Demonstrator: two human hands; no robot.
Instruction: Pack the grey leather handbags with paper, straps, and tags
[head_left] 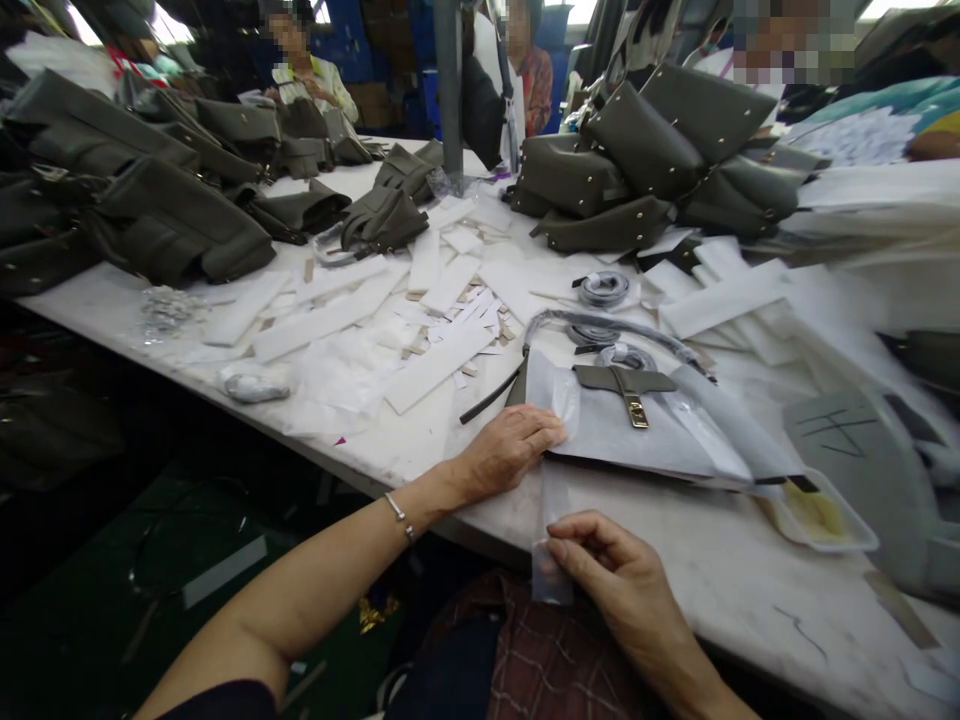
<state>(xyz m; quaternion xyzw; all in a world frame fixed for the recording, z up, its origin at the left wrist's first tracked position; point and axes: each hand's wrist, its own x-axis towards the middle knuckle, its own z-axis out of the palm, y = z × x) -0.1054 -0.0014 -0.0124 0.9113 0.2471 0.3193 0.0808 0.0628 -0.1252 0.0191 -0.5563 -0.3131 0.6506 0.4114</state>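
A grey handbag (637, 425) lies flat on the white table (720, 580) in front of me, wrapped partly in clear film, its flap strap ending in a gold clasp (636, 410). My left hand (506, 450) rests on the bag's left corner, fingers together and pressing down the film. My right hand (615, 575) is at the table's near edge, thumb and fingers pinched on a strip of clear plastic film (553, 545) that runs up to the bag.
White paper strips (442, 365) litter the table's middle. Piles of dark olive handbags (172, 215) stand at the left and at the back right (660, 160). Coiled straps (604, 288) lie behind the bag. A small tray (825, 520) sits at right. Other people sit at the far side.
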